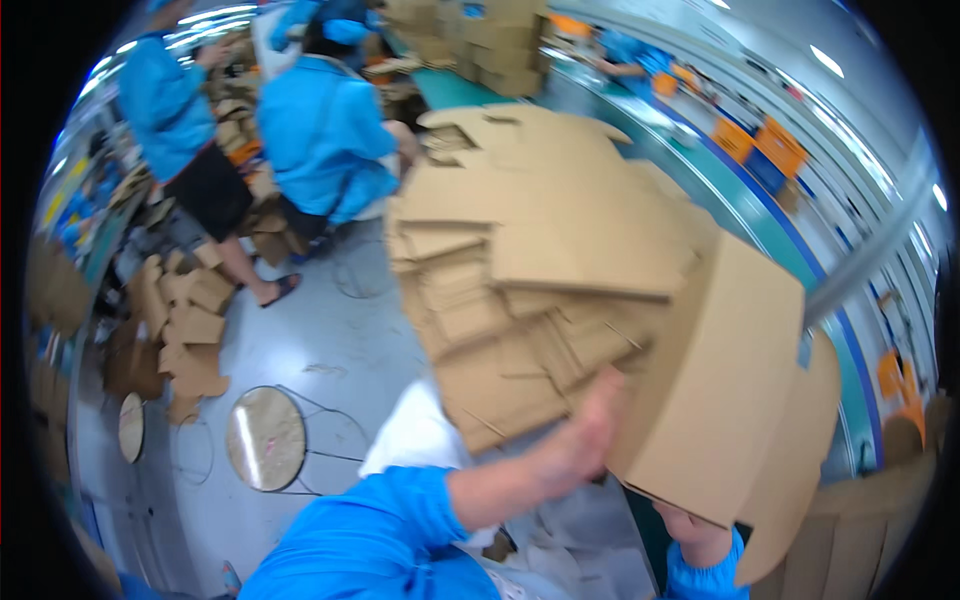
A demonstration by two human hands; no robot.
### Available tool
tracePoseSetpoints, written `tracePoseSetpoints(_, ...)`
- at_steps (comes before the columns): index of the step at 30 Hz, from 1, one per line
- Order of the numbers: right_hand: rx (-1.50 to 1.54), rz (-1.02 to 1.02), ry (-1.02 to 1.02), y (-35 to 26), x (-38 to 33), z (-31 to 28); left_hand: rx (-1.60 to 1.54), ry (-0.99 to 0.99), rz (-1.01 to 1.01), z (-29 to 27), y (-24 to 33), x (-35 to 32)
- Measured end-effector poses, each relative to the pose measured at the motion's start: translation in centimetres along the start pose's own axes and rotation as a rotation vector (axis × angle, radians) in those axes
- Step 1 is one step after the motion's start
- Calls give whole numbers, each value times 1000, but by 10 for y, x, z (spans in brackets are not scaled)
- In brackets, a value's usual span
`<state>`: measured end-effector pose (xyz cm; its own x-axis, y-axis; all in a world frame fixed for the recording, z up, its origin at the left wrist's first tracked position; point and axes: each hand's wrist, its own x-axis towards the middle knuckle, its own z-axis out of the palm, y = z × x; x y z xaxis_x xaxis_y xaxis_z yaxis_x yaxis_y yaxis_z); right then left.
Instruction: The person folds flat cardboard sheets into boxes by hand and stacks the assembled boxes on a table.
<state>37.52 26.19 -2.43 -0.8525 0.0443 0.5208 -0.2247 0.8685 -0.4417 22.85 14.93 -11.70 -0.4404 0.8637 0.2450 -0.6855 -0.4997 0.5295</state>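
Observation:
A plain brown cardboard box (715,370), partly folded up, stands tilted in front of me on the right. My left hand (590,425) reaches across to its left side. The fingers look stretched out along the cardboard, though motion blurs them. At the bottom edge of the box, my right hand (695,527) grips it from below, its fingertips hidden by the cardboard. Beyond the box lies a pile of flat die-cut cardboard blanks (580,200), with slots and flaps along their edges.
A green conveyor (770,225) with a blue edge runs along the right. Stools with round tops (266,438) stand at left, near heaped cardboard pieces (190,320). People in blue, one seated (325,140), work beyond. Stacked cartons (500,45) and orange bins (780,148) stand farther off.

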Motion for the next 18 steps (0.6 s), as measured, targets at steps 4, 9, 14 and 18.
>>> tracePoseSetpoints(4, 78, 117, -51, -4, -6, -6, -345, -4, -373, 18, 1, -7)
tracePoseSetpoints(9, 252, 174, -128, -34, 45, 11, -337, -245, -434, 15, -9, -13)
tracePoseSetpoints(14, 252, 118, -177, -29, 52, 16, -435, -342, -364, 5, -12, -20)
tracePoseSetpoints(18, 222, 118, -190, -16, 43, 15, -485, -327, -363, 4, -23, -21)
